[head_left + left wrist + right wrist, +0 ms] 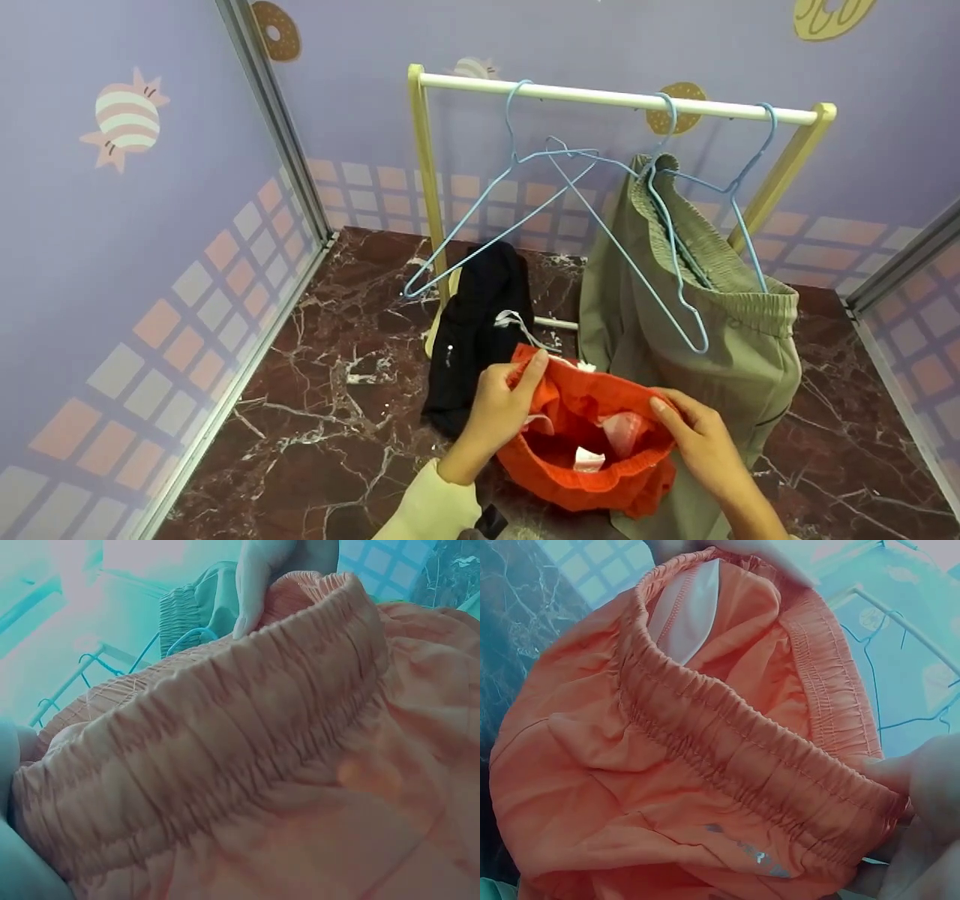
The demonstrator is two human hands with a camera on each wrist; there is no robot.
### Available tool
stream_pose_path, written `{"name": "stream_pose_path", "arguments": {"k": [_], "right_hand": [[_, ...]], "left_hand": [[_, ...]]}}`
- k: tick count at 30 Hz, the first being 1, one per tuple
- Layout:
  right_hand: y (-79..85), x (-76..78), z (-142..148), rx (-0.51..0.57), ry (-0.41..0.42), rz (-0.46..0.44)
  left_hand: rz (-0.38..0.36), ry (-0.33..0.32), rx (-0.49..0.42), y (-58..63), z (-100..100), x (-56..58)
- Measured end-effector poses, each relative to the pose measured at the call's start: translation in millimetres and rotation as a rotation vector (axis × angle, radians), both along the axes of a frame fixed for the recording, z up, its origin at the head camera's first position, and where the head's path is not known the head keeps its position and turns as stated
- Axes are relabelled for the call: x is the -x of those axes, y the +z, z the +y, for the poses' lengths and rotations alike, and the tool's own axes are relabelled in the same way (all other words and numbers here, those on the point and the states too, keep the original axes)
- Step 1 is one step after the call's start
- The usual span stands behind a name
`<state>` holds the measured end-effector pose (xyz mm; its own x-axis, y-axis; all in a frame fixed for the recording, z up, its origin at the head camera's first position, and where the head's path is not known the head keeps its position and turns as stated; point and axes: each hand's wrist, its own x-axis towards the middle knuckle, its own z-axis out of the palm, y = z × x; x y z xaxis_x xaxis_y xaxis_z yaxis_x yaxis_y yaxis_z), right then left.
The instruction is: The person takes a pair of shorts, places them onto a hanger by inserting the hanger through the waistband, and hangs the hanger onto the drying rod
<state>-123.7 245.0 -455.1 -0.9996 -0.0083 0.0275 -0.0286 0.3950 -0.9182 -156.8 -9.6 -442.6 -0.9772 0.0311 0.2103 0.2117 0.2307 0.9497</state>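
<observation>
Both hands hold orange shorts (585, 486) by the elastic waistband, stretched apart with the opening facing up. My left hand (499, 405) pinches the band's left side, thumb on top. At the right side, my right hand (701, 442) grips the band with thumb inside and fingers outside. White pocket linings and a white tag (589, 460) show inside the shorts. The gathered waistband (210, 735) fills the left wrist view. In the right wrist view, a small pale mark (761, 858) shows on the front; the legs hang bunched below, mostly hidden.
Behind the hands stands a rack with a white rail (585, 92) and wooden posts. Blue wire hangers (513, 157) hang from it, and khaki trousers (675, 330) hang at the right. A black garment (480, 315) with a white drawstring lies left. Patterned walls (187, 225) enclose the marbled floor (315, 435).
</observation>
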Motion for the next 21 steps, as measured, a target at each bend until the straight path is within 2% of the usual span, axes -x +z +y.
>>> {"name": "stream_pose_path", "arguments": {"k": [8, 12, 16, 21], "right_hand": [[-5.2, 6.7, 4, 0.066, 0.11, -0.062], [-7.7, 11.5, 5, 0.057, 0.148, -0.069], [-5.1, 15.5, 5, 0.076, 0.146, -0.111], [8.3, 21.9, 11, 0.098, 0.072, -0.09]], "left_hand": [[0.015, -0.041, -0.004, -1.3, 5, 0.4], [0.021, -0.048, 0.015, -1.7, 6, 0.9], [0.011, -0.044, 0.041, -2.3, 6, 0.7], [0.002, -0.041, 0.064, -2.7, 7, 0.5]]}}
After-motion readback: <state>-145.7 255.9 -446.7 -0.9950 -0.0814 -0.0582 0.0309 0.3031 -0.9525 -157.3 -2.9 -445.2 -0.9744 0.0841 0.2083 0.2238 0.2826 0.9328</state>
